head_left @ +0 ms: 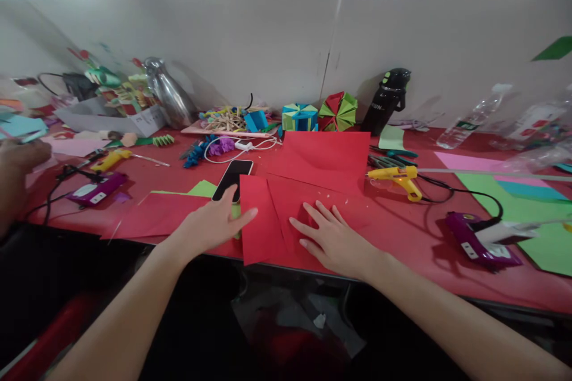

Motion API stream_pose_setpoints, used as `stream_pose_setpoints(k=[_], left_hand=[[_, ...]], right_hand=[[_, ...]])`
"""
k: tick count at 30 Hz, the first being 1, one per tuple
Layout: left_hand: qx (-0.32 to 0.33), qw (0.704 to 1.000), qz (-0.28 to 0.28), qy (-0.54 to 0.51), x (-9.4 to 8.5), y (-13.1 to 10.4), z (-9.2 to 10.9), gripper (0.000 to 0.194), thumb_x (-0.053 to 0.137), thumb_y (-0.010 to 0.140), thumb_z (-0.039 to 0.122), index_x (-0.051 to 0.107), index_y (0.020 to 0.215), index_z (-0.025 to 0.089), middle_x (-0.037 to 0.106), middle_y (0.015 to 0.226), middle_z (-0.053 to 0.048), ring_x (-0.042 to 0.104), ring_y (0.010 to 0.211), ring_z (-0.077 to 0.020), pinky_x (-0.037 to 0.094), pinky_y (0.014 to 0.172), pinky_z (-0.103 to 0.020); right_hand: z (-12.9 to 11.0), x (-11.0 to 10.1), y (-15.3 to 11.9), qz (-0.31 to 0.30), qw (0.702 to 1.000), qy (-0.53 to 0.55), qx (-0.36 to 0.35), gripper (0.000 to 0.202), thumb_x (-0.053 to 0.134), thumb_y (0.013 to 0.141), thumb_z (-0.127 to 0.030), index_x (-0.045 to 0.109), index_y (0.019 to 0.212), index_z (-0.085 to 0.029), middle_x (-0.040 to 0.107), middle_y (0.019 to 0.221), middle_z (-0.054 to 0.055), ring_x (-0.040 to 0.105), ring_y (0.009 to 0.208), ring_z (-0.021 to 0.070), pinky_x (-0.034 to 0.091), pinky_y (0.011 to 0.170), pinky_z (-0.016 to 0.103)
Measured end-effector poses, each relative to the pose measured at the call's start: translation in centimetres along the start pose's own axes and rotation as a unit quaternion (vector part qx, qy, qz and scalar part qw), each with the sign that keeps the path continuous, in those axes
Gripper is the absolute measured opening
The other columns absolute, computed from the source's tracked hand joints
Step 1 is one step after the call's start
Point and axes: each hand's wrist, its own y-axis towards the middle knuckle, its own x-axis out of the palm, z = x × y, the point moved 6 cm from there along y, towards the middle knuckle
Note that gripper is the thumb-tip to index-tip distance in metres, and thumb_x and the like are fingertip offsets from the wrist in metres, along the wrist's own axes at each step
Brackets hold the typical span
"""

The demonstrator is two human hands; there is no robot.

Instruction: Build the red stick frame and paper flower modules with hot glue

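My left hand (213,223) is over the table's front part, thumb and forefinger apart, with nothing in it. Just beyond it lies a black-screened phone (233,177), partly covered by the fingers. To its right is a narrow red paper strip (261,226). My right hand (326,238) rests with spread fingers on a red sheet (290,202) at the table's front edge. Behind that, another red sheet (324,158) lies flat. More red paper (156,214) is left of my left hand, with a bit of green paper (203,189) under it.
Yellow glue guns (395,177) lie on both sides, near purple boxes (480,244) with cables. At the back stand a black bottle (388,101), folded paper shapes (338,112) and a steel flask (167,92). Another person's hand (20,161) is at far left.
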Motion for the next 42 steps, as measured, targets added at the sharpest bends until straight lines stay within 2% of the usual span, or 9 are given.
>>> stream_pose_setpoints(k=[5,9,13,16,19,25,29,37,42], left_hand=[[0.123,0.956,-0.087,-0.250,2.4,-1.4,1.0,0.075,0.052,0.091,0.047,0.019,0.154,0.022,0.070,0.074,-0.001,0.067,0.059,-0.0187,0.051,0.053,-0.027],[0.175,0.936,-0.083,-0.295,2.5,-2.5,2.9,0.047,0.057,0.092,0.041,0.051,0.136,0.027,0.071,0.109,-0.006,0.069,0.093,-0.0195,0.058,0.078,-0.030],[0.226,0.932,-0.094,-0.266,2.7,-3.1,4.1,0.049,0.060,0.091,0.040,0.049,0.138,0.032,0.056,0.140,-0.006,0.060,0.119,-0.0222,0.052,0.101,-0.036],[0.244,0.942,-0.050,-0.226,2.9,-3.2,4.1,0.062,0.064,0.089,0.038,0.039,0.145,0.033,0.050,0.146,-0.007,0.054,0.129,-0.0232,0.048,0.108,-0.039],[0.267,0.939,-0.020,-0.216,3.6,-3.3,4.3,0.066,0.064,0.088,0.033,0.032,0.146,0.029,0.053,0.141,-0.010,0.055,0.127,-0.0218,0.049,0.107,-0.038],[0.319,0.942,-0.024,-0.103,5.6,-3.6,5.1,0.026,0.055,0.092,0.024,0.057,0.118,0.025,0.053,0.142,-0.009,0.054,0.128,-0.0228,0.048,0.106,-0.040],[0.358,0.933,-0.022,-0.040,6.2,-3.9,5.3,0.029,0.056,0.092,0.028,0.060,0.120,0.023,0.046,0.150,-0.009,0.048,0.135,-0.0256,0.043,0.111,-0.043],[0.373,0.927,0.008,-0.045,6.8,-4.3,6.3,0.032,0.058,0.092,0.032,0.054,0.122,0.022,0.056,0.141,-0.009,0.052,0.130,-0.0236,0.045,0.109,-0.042],[0.384,0.921,0.058,-0.007,6.9,-3.9,7.0,0.024,0.053,0.095,0.022,0.058,0.118,0.022,0.066,0.128,-0.007,0.061,0.118,-0.0218,0.047,0.104,-0.041]], right_hand=[[-0.7,0.2,0.0,0.012,1.000,-0.014,-0.007,0.052,0.040,0.100,-0.033,0.035,0.151,-0.036,0.032,0.159,0.014,0.028,0.144,0.0438,0.032,0.103,0.074],[-1.7,0.5,-0.1,0.017,0.997,-0.028,-0.068,0.052,0.044,0.095,-0.018,0.045,0.146,-0.029,0.036,0.157,0.013,0.025,0.147,0.0381,0.022,0.110,0.073],[-2.1,0.8,-0.2,0.032,0.995,0.000,-0.093,0.045,0.043,0.093,-0.011,0.058,0.133,-0.024,0.047,0.150,0.011,0.035,0.144,0.0292,0.021,0.117,0.062],[-2.0,1.1,-0.1,0.029,0.995,0.023,-0.095,0.045,0.040,0.094,-0.010,0.059,0.132,-0.024,0.051,0.146,0.010,0.038,0.142,0.0278,0.026,0.117,0.059],[-1.8,0.9,-0.2,0.026,0.994,0.050,-0.095,0.041,0.041,0.095,-0.014,0.060,0.130,-0.024,0.051,0.146,0.011,0.037,0.143,0.0278,0.024,0.117,0.061],[-1.9,-0.1,-0.8,0.020,0.988,0.113,-0.103,0.033,0.055,0.093,-0.038,0.064,0.119,-0.022,0.060,0.135,0.012,0.044,0.137,0.0292,0.013,0.119,0.061],[-2.1,0.3,-1.0,0.016,0.987,0.126,-0.097,0.055,0.066,0.083,-0.050,0.057,0.130,-0.024,0.061,0.134,0.010,0.054,0.127,0.0292,0.014,0.120,0.060],[-2.8,0.6,-1.8,0.074,0.978,0.169,-0.095,0.038,0.065,0.087,-0.031,0.060,0.125,-0.028,0.064,0.130,0.004,0.054,0.127,0.0235,0.029,0.117,0.050],[-2.5,-0.1,-1.9,0.087,0.973,0.198,-0.085,0.021,0.059,0.091,-0.024,0.070,0.109,-0.025,0.066,0.121,0.005,0.060,0.116,0.0206,0.043,0.109,0.042]])
